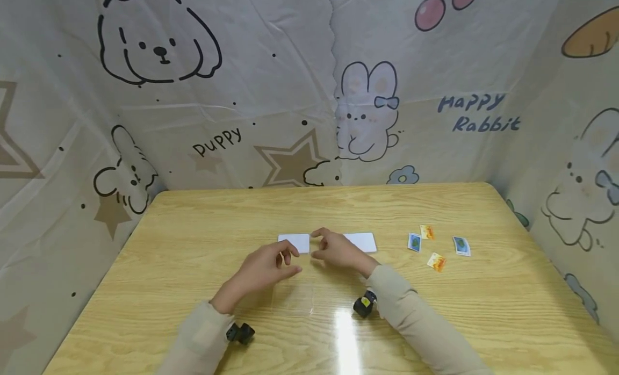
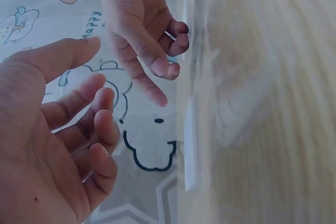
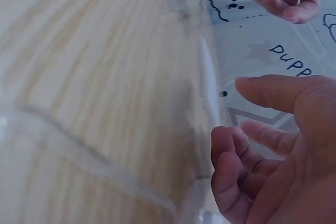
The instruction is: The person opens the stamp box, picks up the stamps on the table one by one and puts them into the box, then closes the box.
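Observation:
Two white cards lie on the table in the head view, a left card and a right card. My right hand is between them, thumb and forefinger spread with nothing between, its wrist side overlapping the right card. Just left and nearer, my left hand hovers with loosely bent, empty fingers at the left card's near edge. In the left wrist view a white card shows nearly edge-on beyond the left fingers. The right wrist view also has a white card beside the right fingertips.
Right of the cards lie small picture pieces: two blue ones and two orange ones. A faint clear square lies in front of the hands. Printed cloth surrounds the wooden table.

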Demonstrator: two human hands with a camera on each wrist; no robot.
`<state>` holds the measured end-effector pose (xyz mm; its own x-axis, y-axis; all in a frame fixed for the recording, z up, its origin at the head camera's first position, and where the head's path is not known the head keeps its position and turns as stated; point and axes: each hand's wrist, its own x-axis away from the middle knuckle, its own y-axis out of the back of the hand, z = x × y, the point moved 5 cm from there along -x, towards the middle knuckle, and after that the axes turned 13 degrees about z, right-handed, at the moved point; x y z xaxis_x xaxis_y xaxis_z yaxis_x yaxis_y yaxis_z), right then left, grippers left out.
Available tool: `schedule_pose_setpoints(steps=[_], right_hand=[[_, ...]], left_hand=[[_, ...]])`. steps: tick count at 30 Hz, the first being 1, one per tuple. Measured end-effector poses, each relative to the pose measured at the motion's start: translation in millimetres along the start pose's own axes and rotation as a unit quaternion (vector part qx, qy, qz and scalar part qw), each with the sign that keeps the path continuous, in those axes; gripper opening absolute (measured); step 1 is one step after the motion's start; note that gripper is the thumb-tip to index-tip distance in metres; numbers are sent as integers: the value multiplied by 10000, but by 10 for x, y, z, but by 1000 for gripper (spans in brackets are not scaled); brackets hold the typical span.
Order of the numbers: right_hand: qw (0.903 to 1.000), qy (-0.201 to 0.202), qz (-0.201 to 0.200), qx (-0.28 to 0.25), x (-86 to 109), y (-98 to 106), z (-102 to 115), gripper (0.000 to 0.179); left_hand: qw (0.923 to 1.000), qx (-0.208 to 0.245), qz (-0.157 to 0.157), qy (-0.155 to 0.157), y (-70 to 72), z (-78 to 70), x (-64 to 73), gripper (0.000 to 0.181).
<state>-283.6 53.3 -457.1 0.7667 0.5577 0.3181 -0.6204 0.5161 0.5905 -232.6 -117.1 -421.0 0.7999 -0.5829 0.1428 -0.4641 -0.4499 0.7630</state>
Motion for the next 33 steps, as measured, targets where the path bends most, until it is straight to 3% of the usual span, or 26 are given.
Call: schedule_pose_setpoints(steps=[9, 14, 18, 24, 33], right_hand=[[9979, 496, -264, -330, 315, 270, -30, 44], [9953, 760, -436, -403, 534, 457, -119, 44], [9937, 801, -617, -492, 715, 596, -235, 45], [9916, 667, -961, -549, 999, 787, -473, 51], [9915, 430, -1137, -469, 1305, 949, -831, 68]], left_hand=[[9982, 197, -379, -419, 53, -281, -223, 17], [9967, 271, -484, -597, 64, -443, -388, 22], [9952, 583, -501, -604, 45, -485, -535, 26], [9929, 1045, -363, -440, -19, -490, -761, 39], [9913, 1283, 202, -218, -119, -406, -1025, 62]])
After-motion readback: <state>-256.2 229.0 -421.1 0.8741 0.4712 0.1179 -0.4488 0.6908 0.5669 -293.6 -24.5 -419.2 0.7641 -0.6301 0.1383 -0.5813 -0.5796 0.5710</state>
